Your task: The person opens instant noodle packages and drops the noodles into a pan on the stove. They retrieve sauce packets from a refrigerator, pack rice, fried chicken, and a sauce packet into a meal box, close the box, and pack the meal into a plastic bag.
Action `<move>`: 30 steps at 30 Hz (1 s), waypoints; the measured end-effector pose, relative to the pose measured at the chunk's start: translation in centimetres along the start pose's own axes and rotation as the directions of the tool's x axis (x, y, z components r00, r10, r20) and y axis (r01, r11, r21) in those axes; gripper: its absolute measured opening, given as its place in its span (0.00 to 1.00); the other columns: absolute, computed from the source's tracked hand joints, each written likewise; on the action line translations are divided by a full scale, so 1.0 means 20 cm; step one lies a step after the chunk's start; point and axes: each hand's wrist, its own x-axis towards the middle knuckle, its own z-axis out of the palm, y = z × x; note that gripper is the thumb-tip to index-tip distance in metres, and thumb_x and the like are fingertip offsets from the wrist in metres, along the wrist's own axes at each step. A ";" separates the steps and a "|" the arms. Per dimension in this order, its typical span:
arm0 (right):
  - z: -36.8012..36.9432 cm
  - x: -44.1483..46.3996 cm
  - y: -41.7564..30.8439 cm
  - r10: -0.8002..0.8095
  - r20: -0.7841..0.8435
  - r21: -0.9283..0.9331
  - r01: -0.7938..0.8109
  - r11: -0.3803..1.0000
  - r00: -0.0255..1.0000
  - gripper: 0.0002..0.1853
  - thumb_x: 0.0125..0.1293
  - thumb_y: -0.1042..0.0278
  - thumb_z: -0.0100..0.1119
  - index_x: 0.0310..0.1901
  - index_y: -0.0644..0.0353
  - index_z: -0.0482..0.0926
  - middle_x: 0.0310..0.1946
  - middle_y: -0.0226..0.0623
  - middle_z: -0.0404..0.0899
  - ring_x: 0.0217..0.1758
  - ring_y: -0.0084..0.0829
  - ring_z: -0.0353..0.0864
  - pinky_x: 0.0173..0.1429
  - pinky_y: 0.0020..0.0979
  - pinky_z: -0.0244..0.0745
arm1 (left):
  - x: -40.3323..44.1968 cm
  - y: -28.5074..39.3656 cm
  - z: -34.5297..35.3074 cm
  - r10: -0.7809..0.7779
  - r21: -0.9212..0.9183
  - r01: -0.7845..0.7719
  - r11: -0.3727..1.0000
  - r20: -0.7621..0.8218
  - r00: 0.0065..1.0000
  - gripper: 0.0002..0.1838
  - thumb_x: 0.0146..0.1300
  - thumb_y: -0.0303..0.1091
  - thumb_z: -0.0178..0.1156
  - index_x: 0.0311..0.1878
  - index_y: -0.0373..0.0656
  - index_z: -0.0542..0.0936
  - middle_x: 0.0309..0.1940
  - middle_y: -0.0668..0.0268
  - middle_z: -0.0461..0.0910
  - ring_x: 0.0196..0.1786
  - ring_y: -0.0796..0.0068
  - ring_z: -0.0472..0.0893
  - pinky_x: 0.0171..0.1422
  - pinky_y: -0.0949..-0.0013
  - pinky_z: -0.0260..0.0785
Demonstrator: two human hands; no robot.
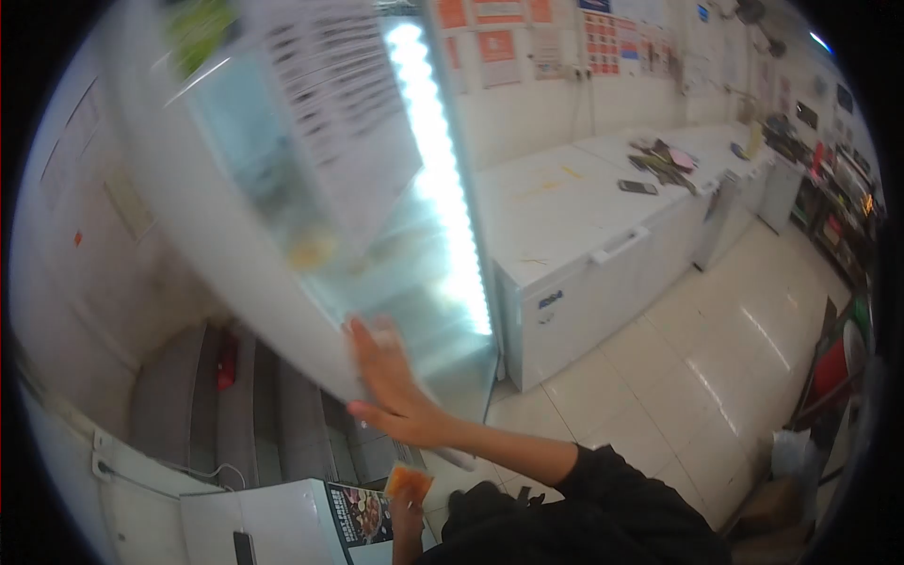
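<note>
My right hand (400, 395) lies against the edge of a glass fridge door (235, 254), fingers stretched out and thumb apart, with nothing in it. The door stands ajar, and a printed sheet (334, 113) hangs on its glass. Inside the lit display fridge (443, 188) a bright light strip runs down the side; its contents are blurred. Low in the view, my left hand (407, 518) is closed on a small clear packet with orange contents (410, 482). I cannot make out exactly what is in that packet.
A white chest freezer (603, 254) lines the wall, with a phone (637, 187) and dark cloth-like items (664, 162) on top. Grey steps (254, 414) rise at left. A white cabinet (254, 523) stands below, and a cluttered rack (838, 217) at right. Tiled floor (659, 377) runs between.
</note>
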 end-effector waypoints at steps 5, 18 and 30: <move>-0.53 -0.11 0.18 0.206 0.435 0.359 -0.378 0.854 0.877 0.31 0.65 0.51 0.46 0.66 0.53 0.52 0.70 0.44 0.41 0.73 0.45 0.39 0.72 0.46 0.38 | -0.18 0.11 0.89 -0.143 -0.036 0.151 0.988 0.168 0.975 0.15 0.53 0.24 0.59 0.46 0.41 0.74 0.34 0.70 0.77 0.33 0.84 0.76 0.29 0.79 0.64; -2.74 -1.52 1.11 0.816 -0.421 0.124 -0.865 0.485 0.397 0.14 0.63 0.64 0.52 0.48 0.61 0.74 0.44 0.36 0.77 0.49 0.28 0.75 0.54 0.30 0.68 | -0.26 -0.43 3.32 0.149 0.169 -0.556 0.814 0.864 0.482 0.08 0.51 0.21 0.61 0.36 0.31 0.78 0.32 0.66 0.79 0.33 0.78 0.78 0.40 0.74 0.69; -3.90 -2.75 0.69 0.074 -0.541 0.833 -0.521 0.185 -0.838 0.12 0.58 0.62 0.49 0.42 0.55 0.75 0.31 0.30 0.78 0.33 0.26 0.76 0.36 0.28 0.65 | -0.87 -1.39 5.70 0.337 -0.467 -0.734 0.493 0.880 -0.334 0.10 0.37 0.25 0.65 0.27 0.47 0.79 0.26 0.76 0.80 0.35 0.72 0.76 0.43 0.70 0.62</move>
